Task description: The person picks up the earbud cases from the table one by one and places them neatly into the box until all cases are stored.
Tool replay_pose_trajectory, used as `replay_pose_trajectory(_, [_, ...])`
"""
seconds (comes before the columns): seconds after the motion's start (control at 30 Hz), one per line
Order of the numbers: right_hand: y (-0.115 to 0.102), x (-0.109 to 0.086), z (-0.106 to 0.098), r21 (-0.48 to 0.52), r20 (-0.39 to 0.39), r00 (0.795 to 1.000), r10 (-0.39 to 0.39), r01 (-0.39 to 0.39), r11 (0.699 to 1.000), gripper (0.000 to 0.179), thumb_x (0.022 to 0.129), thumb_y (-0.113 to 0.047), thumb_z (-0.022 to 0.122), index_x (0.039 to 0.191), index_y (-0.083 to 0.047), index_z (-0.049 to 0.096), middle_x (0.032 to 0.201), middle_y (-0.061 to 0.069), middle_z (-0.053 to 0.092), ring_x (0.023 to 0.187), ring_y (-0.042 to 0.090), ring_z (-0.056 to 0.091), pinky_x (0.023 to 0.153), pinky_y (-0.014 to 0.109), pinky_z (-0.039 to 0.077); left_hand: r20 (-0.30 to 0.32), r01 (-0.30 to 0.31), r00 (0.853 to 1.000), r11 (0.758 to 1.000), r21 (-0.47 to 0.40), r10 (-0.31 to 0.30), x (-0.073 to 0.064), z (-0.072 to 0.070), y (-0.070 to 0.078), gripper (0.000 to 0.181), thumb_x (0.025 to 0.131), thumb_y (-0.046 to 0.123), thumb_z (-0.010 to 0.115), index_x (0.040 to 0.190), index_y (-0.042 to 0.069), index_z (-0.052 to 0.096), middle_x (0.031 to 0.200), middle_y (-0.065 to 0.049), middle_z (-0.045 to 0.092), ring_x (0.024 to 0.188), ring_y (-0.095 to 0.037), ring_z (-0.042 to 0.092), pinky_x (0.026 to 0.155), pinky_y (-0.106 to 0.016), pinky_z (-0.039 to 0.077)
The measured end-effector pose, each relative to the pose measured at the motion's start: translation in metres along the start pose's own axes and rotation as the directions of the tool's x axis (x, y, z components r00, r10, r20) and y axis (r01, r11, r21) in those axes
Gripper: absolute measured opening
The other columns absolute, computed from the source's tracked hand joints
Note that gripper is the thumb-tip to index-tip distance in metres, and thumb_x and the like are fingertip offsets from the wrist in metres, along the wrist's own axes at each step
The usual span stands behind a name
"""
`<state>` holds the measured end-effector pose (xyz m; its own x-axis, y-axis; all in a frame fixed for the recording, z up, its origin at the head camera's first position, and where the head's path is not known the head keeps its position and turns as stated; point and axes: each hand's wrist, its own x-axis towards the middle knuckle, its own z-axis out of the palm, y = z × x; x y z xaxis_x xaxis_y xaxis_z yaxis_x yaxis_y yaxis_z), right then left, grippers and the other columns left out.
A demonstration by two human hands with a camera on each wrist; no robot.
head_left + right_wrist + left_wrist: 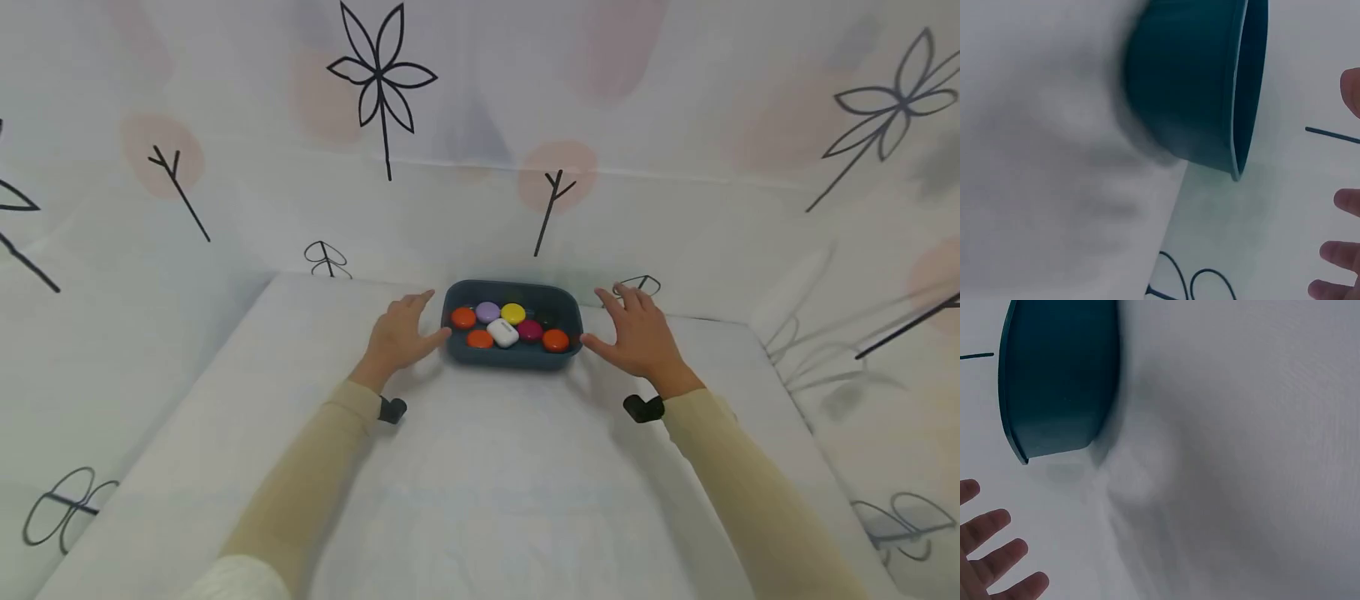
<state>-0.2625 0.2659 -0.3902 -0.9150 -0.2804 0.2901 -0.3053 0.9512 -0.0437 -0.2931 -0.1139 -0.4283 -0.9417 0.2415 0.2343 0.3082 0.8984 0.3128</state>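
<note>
A dark teal tub [512, 358] stands near the back edge of the table, with several glossy rounded pieces inside. Among them are orange pieces [556, 340], a lavender one [487, 312], a yellow one [513, 313], a magenta one [529, 331] and a white rounded block [502, 332]. My left hand [401, 335] is at the tub's left end, its fingers spread and nothing in its grasp. On the opposite end, my right hand [637, 333] has its fingers spread too, the thumb close to the rim. Both wrist views show the tub's outer wall [1063, 381] beside spread fingers [1341, 253].
The table has a white cloth [480, 492] over it. Behind it and at both sides hangs a white sheet [465, 100] printed with flowers and pale pink spots. A dark wrist camera [392, 409] sits on the left wrist, and another dark camera [644, 408] on the right.
</note>
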Motion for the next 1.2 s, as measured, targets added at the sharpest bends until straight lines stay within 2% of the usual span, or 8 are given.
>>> replay_pose_trajectory(0.1, [-0.002,0.004,0.000,0.007,-0.011,1.000,-0.016,0.016,1.000,0.079,0.072,-0.064,0.047,0.134,-0.016,0.034,0.136,0.017,0.031,0.121,0.039,0.028,0.095,0.058,0.023,0.031,0.053,0.998,0.994,-0.091,-0.051,0.002,0.004,0.003,0.078,0.073,0.068,0.039,0.137,0.026,0.028,0.136,-0.006,0.037,0.115,-0.029,0.041,0.085,-0.048,0.040])
replay_pose_trajectory(0.23, [-0.005,0.011,0.000,0.033,-0.018,1.000,-0.023,0.023,0.999,0.076,0.072,-0.061,0.050,0.130,-0.013,0.039,0.130,0.015,0.040,0.116,0.037,0.033,0.094,0.056,0.026,0.068,0.124,0.991,0.979,-0.160,-0.114,0.006,0.011,0.006,0.076,0.073,0.069,0.039,0.137,0.030,0.025,0.138,-0.003,0.034,0.122,-0.027,0.036,0.092,-0.049,0.035])
replay_pose_trajectory(0.33, [-0.008,0.015,-0.001,0.079,0.003,1.000,-0.011,0.011,0.997,0.073,0.072,-0.057,0.054,0.126,-0.011,0.042,0.124,0.014,0.044,0.112,0.035,0.036,0.093,0.053,0.029,0.075,0.159,0.986,0.965,-0.207,-0.146,0.010,0.018,0.008,0.075,0.073,0.069,0.038,0.137,0.031,0.025,0.134,-0.001,0.039,0.117,-0.023,0.042,0.091,-0.045,0.037])
replay_pose_trajectory(0.4, [-0.010,0.019,-0.002,0.109,0.036,0.999,-0.002,-0.002,0.994,0.071,0.072,-0.055,0.055,0.125,-0.010,0.043,0.124,0.014,0.045,0.112,0.033,0.036,0.095,0.053,0.028,0.071,0.176,0.984,0.950,-0.258,-0.163,0.013,0.022,0.009,0.072,0.075,0.065,0.040,0.136,0.029,0.026,0.130,-0.001,0.043,0.110,-0.021,0.047,0.088,-0.042,0.039])
replay_pose_trajectory(0.6, [-0.019,0.027,-0.003,0.180,0.152,0.988,0.021,-0.048,0.982,0.066,0.071,-0.050,0.059,0.122,-0.009,0.048,0.124,0.014,0.044,0.112,0.031,0.037,0.089,0.053,0.036,0.060,0.230,0.973,0.889,-0.396,-0.225,0.018,0.033,0.011,0.064,0.079,0.055,0.045,0.135,0.028,0.030,0.125,-0.002,0.048,0.098,-0.019,0.053,0.083,-0.038,0.042])
replay_pose_trajectory(0.87, [-0.025,0.045,0.007,0.248,0.280,0.960,-0.029,-0.043,0.968,0.054,0.073,-0.040,0.063,0.117,-0.012,0.052,0.122,0.010,0.048,0.110,0.027,0.042,0.088,0.049,0.038,0.029,0.217,0.972,0.839,-0.499,-0.234,0.025,0.043,0.008,0.054,0.082,0.043,0.046,0.132,0.024,0.035,0.119,-0.002,0.053,0.089,-0.019,0.054,0.081,-0.035,0.042])
replay_pose_trajectory(1.0, [-0.029,0.052,0.010,0.247,0.352,0.934,-0.059,-0.031,0.969,0.050,0.074,-0.035,0.062,0.117,-0.011,0.052,0.122,0.010,0.049,0.110,0.028,0.043,0.091,0.048,0.037,0.028,0.216,0.971,0.828,-0.517,-0.236,0.028,0.045,0.008,0.053,0.082,0.040,0.046,0.131,0.023,0.036,0.118,-0.001,0.053,0.088,-0.019,0.053,0.080,-0.035,0.042])
replay_pose_trajectory(1.2, [-0.035,0.056,0.012,0.238,0.435,0.899,-0.055,-0.056,0.970,0.051,0.074,-0.032,0.063,0.119,-0.010,0.051,0.123,0.011,0.049,0.110,0.027,0.042,0.092,0.047,0.036,0.027,0.218,0.970,0.822,-0.527,-0.240,0.031,0.050,0.006,0.050,0.082,0.039,0.045,0.129,0.024,0.038,0.115,-0.002,0.054,0.087,-0.018,0.054,0.079,-0.035,0.043])
